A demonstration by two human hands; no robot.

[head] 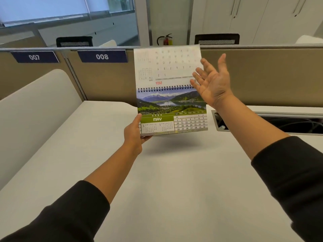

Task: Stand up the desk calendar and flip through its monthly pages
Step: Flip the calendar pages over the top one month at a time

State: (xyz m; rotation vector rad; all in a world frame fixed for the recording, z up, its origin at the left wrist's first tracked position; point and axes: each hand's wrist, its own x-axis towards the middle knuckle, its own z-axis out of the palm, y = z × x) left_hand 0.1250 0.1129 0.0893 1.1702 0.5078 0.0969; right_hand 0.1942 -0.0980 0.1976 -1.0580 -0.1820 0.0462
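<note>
The desk calendar [172, 110] is held in the air above the white counter [157, 180], at about 12 o'clock from the person. The left hand [134, 135] pinches its lower left corner, with the fingers closed on it. The right hand [212, 81] is open with the fingers spread and touches the right edge of the raised April page [166, 65]; May shows below the spiral binding [164, 88]. The calendar looks light, its base card stiff, and its pages thin and easy to bend or tear, so I think it is best to hold the base and lift pages by a free corner. Nothing blocks the counter; a cable tray [269, 122] is at 2 o'clock and a partition [104, 81] is behind.
</note>
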